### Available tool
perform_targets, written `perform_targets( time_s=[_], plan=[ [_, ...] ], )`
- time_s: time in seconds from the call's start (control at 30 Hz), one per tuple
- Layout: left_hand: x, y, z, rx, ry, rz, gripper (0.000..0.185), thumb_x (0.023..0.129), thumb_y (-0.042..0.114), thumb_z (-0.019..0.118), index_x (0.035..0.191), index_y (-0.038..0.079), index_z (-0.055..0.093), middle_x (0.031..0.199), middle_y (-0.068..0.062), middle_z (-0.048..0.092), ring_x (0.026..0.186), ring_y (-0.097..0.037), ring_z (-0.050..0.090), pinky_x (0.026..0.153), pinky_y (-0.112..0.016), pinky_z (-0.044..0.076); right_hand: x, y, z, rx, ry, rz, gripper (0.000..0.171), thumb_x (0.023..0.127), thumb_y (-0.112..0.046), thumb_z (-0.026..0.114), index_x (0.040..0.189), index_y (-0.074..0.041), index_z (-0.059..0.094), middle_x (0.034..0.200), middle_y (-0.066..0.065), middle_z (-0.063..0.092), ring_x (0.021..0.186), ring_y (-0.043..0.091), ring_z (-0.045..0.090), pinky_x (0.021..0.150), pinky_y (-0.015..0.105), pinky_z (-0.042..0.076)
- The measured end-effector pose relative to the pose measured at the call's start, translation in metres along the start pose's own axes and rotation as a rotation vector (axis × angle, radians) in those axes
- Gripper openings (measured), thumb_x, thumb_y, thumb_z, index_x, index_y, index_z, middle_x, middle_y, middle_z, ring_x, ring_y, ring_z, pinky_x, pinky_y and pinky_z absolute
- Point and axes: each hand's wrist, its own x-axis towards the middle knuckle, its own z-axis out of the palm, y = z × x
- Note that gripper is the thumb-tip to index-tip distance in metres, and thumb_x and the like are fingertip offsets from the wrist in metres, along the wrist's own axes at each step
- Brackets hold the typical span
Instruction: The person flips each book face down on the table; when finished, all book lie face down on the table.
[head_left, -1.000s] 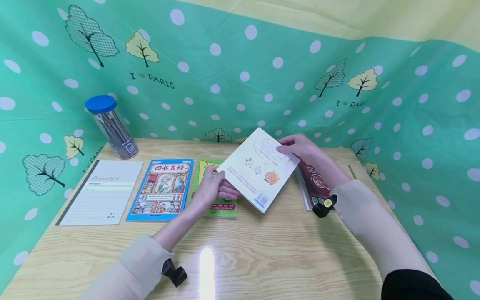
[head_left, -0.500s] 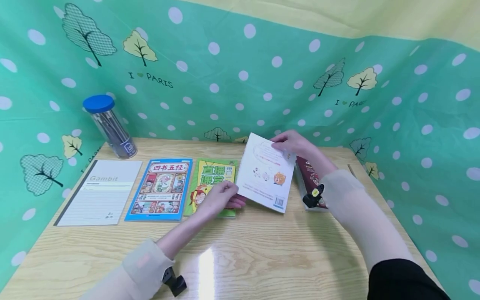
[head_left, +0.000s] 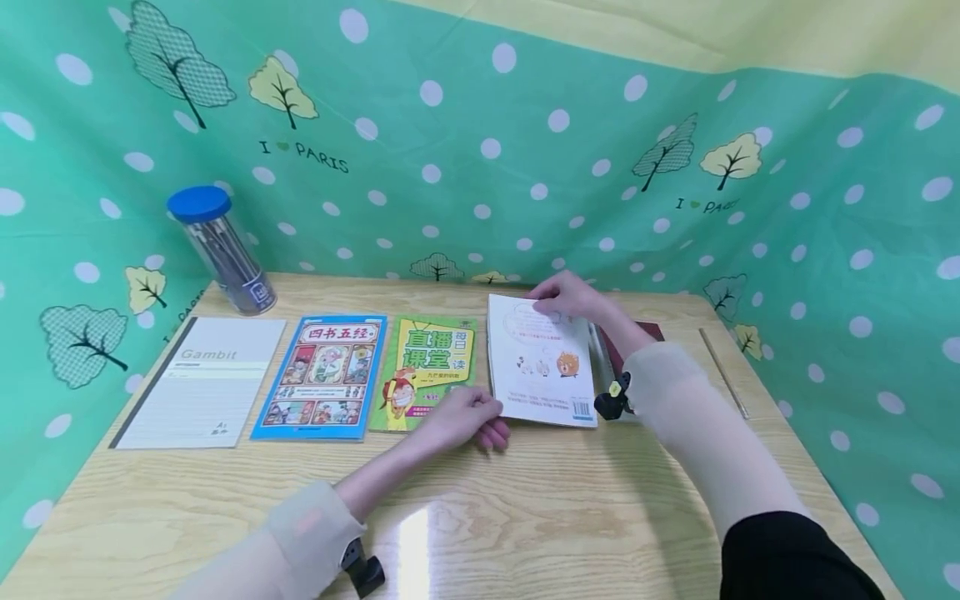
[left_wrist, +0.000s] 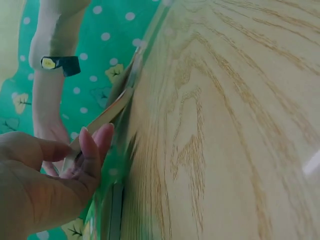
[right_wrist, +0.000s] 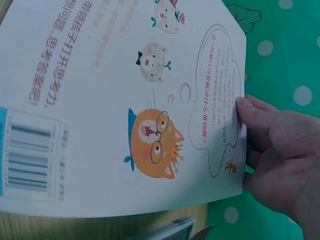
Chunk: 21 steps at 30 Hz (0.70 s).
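A white book (head_left: 542, 371) lies back cover up between both hands, close to the tabletop and roughly square to the table. My left hand (head_left: 457, 419) pinches its lower left corner; in the left wrist view the thumb and fingers meet at the book's edge (left_wrist: 107, 114). At the far edge, my right hand (head_left: 572, 298) grips the book, the thumb on the cover in the right wrist view. Immediately left lies a green book (head_left: 408, 367) with a cartoon child. A dark red book (head_left: 648, 330) is partly hidden behind the right forearm.
Further left lie a blue comic-style book (head_left: 322, 379) and a grey-white Gambit notebook (head_left: 198, 387). Behind them stands a clear tube (head_left: 232, 262) with a blue lid and sticks inside. A thin rod (head_left: 723, 373) lies near the table's right edge. Green dotted cloth (head_left: 465, 150) surrounds the table.
The white book has turned from a slant to nearly straight, moved right and come down towards the table. Both hands have moved with it, uncovering the green book.
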Motion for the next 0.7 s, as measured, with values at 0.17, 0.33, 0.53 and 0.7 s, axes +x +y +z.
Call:
perform_targets(
  time_s=[0.17, 0.33, 0.53, 0.7],
  plan=[
    [0.001, 0.0, 0.002, 0.074, -0.006, -0.026, 0.028, 0.104, 0.02, 0.055, 0.105, -0.005, 0.068, 0.085, -0.012, 0.077, 0.068, -0.017, 0.075, 0.067, -0.035, 0.066, 0.002, 0.004, 0.008, 0.002, -0.016, -0.005, 0.029, 0.103, -0.013, 0.061, 0.131, -0.009, 0.07, 0.125, 0.015, 0.073, 0.11, 0.029, 0.066, 0.096, 0.04, 0.054],
    [0.001, 0.001, 0.002, 0.085, 0.001, -0.062, 0.027, 0.103, 0.021, 0.059, 0.099, -0.004, 0.07, 0.08, -0.012, 0.078, 0.065, -0.019, 0.076, 0.064, -0.034, 0.065, 0.006, 0.008, 0.015, -0.016, -0.036, -0.02, 0.03, 0.103, -0.013, 0.061, 0.131, -0.008, 0.07, 0.126, 0.016, 0.073, 0.114, 0.03, 0.067, 0.1, 0.043, 0.053],
    [0.004, 0.001, 0.002, 0.09, 0.011, -0.099, 0.027, 0.103, 0.02, 0.059, 0.097, -0.004, 0.07, 0.077, -0.013, 0.077, 0.062, -0.019, 0.076, 0.062, -0.033, 0.065, 0.008, 0.01, 0.021, -0.023, -0.057, -0.007, 0.032, 0.103, -0.015, 0.062, 0.133, -0.007, 0.068, 0.13, 0.017, 0.071, 0.119, 0.032, 0.066, 0.107, 0.047, 0.053],
    [0.005, 0.002, 0.002, 0.065, 0.009, -0.111, 0.028, 0.104, 0.019, 0.058, 0.098, -0.006, 0.067, 0.075, -0.015, 0.076, 0.061, -0.022, 0.076, 0.062, -0.034, 0.066, 0.009, 0.012, 0.025, -0.063, -0.057, 0.003, 0.037, 0.098, -0.021, 0.07, 0.134, -0.009, 0.068, 0.135, 0.015, 0.069, 0.123, 0.031, 0.065, 0.111, 0.048, 0.051]
  ],
)
